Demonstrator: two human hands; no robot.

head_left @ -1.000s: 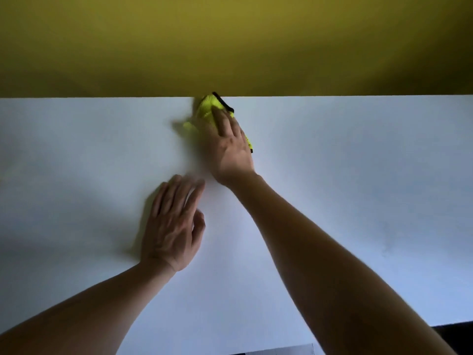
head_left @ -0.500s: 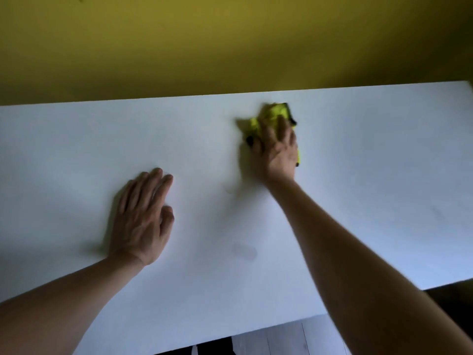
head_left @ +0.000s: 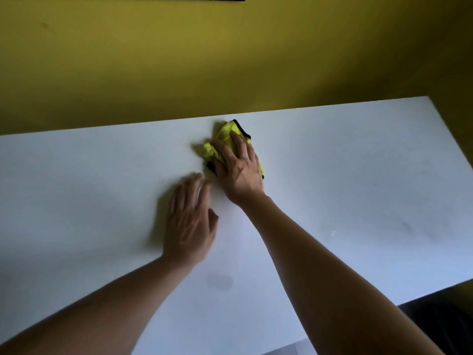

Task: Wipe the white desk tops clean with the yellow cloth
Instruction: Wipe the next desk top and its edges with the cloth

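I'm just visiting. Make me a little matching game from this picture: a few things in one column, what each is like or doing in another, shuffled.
Things:
1. yellow cloth
2. left hand
3. right hand
4. wall

States:
A. flat on the bare desk top
B. mustard yellow, behind the desk
C. bunched, black-edged
D. pressing the cloth down

Pairs: 1-C, 2-A, 3-D, 4-B
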